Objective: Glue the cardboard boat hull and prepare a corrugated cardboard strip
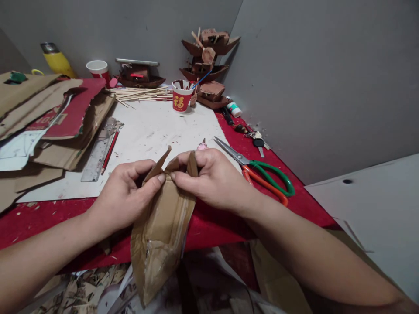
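Between my two hands is a folded cardboard boat (165,213), its pointed near end hanging past the front edge of the table. My left hand (126,189) grips its far left side, thumb on the inner face. With thumb and fingers my right hand (214,181) pinches the far right flaps. Both thumbs press close together at the far end, where cut flaps stand up. Scissors (244,161) with green and orange handles lie beside my right hand. A small pink thing with a dark tip (202,145) shows partly behind that hand.
Cardboard sheets (62,113) are piled at left, beside a clear ruler (98,152) and a red pencil (110,151). A red paper cup (181,96), thin sticks (144,93) and brown model boats (209,69) stand behind. Keys (258,141) lie at right. Scraps (81,288) fill the space below.
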`<state>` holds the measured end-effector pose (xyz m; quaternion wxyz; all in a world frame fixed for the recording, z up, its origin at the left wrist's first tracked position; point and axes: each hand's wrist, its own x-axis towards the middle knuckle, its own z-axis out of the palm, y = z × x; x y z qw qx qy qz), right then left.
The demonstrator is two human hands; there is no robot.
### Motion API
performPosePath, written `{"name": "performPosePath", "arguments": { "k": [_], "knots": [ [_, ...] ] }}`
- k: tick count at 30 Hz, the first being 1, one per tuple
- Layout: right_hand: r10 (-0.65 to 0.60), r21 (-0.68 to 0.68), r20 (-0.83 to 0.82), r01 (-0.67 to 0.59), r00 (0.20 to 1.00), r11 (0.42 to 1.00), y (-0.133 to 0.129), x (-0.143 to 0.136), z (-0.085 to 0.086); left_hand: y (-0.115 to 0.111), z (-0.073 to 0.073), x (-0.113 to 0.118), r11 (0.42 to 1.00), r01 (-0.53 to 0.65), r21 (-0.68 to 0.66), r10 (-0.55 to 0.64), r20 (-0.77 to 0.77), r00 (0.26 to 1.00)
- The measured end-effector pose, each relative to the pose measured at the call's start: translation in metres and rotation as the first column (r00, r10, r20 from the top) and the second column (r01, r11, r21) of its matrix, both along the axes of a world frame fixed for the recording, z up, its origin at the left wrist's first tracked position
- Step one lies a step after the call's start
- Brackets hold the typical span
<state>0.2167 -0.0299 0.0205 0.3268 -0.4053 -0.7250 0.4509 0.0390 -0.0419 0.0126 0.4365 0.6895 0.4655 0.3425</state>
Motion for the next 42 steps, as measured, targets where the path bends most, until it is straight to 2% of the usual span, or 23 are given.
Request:
{"name": "performPosePath", "arguments": {
  "k": [4,9,11,19,24,26,29,32,36,42],
  "knots": [
    [-0.004,0.059,-0.007,0.005,1.0,0.998,0.0,0.001,-0.005,-0.002,0.001,0.001,0.999,0.0,-0.037,-0.001,-0.008,1.0],
    [0.091,-0.095,-0.015,-0.092,0.996,0.991,0.005,0.009,0.006,0.0,0.006,-0.001,0.985,0.023,-0.174,-0.017,0.036,0.999],
    [0.079,-0.086,-0.014,-0.08,0.997,0.993,0.006,0.009,0.008,0.0,0.008,-0.001,0.981,0.02,-0.192,-0.011,0.045,0.999],
    [0.02,0.158,0.091,-0.034,0.996,0.987,0.0,0.002,-0.005,0.001,0.005,-0.003,0.979,0.031,-0.201,-0.028,0.016,0.999],
    [-0.055,0.417,0.192,-0.03,0.98,0.908,-0.002,0.0,-0.012,0.003,0.003,-0.002,0.973,0.043,-0.227,-0.035,0.041,0.999],
    [-0.056,0.368,0.168,-0.01,0.984,0.93,-0.002,-0.001,-0.01,0.004,0.004,-0.001,0.97,0.037,-0.24,-0.019,0.074,0.997],
    [-0.035,0.166,0.059,0.025,0.998,0.986,0.001,-0.001,-0.004,0.007,0.008,-0.002,0.962,0.025,-0.274,0.007,0.116,0.993],
    [-0.053,0.067,-0.004,0.053,0.999,0.996,0.005,0.001,0.0,0.008,0.013,-0.005,0.966,-0.012,-0.258,0.045,0.12,0.992],
    [-0.087,0.048,-0.013,0.087,0.996,0.995,0.007,0.003,0.001,0.007,0.016,-0.008,0.989,-0.103,-0.108,0.107,0.029,0.994],
    [-0.068,0.116,0.019,0.066,0.997,0.991,0.005,0.005,-0.001,0.006,0.014,-0.01,0.998,-0.027,0.058,0.032,-0.084,0.996]
  ]
}}
